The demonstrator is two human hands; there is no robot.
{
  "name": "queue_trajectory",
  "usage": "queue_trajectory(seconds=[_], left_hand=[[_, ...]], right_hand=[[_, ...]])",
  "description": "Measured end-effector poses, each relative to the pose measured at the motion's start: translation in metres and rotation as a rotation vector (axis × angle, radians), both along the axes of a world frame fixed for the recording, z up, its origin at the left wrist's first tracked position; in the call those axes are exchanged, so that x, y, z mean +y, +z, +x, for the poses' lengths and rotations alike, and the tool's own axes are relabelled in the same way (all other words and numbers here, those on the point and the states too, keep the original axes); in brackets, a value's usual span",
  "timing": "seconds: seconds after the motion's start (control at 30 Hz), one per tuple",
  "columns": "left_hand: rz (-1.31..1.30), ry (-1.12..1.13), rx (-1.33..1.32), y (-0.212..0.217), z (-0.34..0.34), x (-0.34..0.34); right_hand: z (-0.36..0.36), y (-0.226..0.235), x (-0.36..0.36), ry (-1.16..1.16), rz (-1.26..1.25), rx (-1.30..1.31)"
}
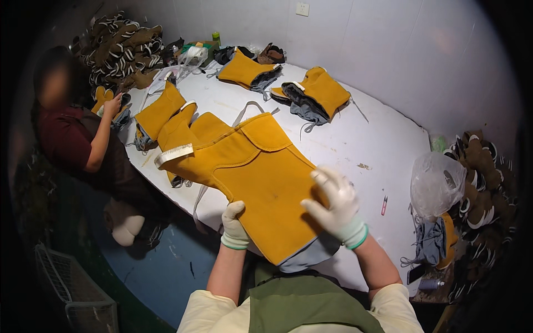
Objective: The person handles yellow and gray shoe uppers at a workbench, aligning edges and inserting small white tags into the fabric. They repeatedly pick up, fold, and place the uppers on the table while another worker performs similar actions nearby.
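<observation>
Yellow boot (266, 188) held between two gloved hands.
The left hand (234, 225) pinches its near-left edge, thumb on top; the right hand (336, 208) lies over the opposite edge, fingers spread wide, though blur makes it hard to tell whether they press. Grey lining (311, 254) shows below the right fingers; pink snips (384, 205) lie to their right on the white table (369, 233).

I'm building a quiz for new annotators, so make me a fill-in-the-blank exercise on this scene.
1. The left hand, in a ____ glove, grips the large yellow piece.
2. The small pink tool lies to the ____ of the right hand.
3. The camera wearer's apron is ____.

Missing words: white; right; green.
</observation>
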State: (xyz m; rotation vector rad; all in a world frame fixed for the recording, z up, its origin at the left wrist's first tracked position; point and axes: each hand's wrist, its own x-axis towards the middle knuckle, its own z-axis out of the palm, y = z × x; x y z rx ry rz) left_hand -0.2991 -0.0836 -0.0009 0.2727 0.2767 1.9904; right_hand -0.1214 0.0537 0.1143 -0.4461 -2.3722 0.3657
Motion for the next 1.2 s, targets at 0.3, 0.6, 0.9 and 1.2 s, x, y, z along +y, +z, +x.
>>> queue_trajectory(seconds=[0.3, 0.6, 0.9, 1.2], left_hand=[[0.051, -0.125, 0.020, -0.015, 0.003, 0.001], [0.034, -0.131, -0.012, -0.037, -0.010, -0.004], [-0.027, -0.224, 0.066, -0.028, -0.007, 0.021], [-0.376, 0.314, 1.623, 0.103, 0.091, 0.082]], right_hand=[[-0.041, -0.030, -0.028, 0.068, 0.316, 0.004], [0.064, -0.052, 0.070, -0.451, 0.317, -0.066], [0.152, -0.034, 0.073, -0.556, -0.468, -0.126], [0.055, -0.006, 0.019, 0.225, -1.170, 0.400]])
